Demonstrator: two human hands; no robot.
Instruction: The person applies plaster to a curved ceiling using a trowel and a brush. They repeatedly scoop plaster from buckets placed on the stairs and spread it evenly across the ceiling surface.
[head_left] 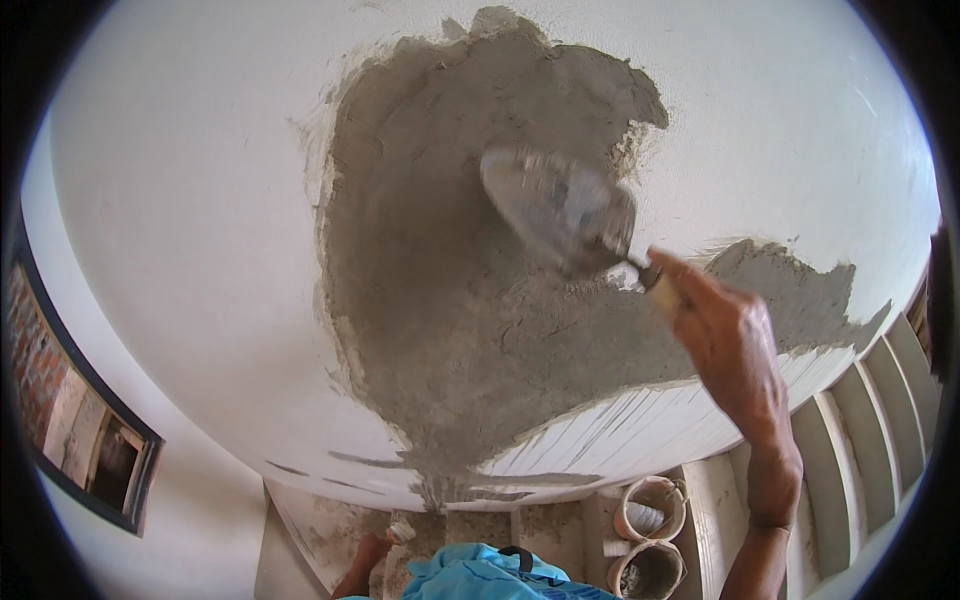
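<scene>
Head view: right fingers [690, 283] grasp the trowel [560, 210], its long axis pointing up-left.

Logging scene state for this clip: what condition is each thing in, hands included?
Right hand: closed on a handle.
Trowel: held, blurred, blade over the plaster; contact unclear.
Plaster: spread grey, ragged-edged.
White wall: partly covered, streaked below the plaster.
Left hand: low, at a small pale object; grip unclear.
Upper bucket: open, whitish item inside.
Lower bucket: open, greyish contents.
</scene>
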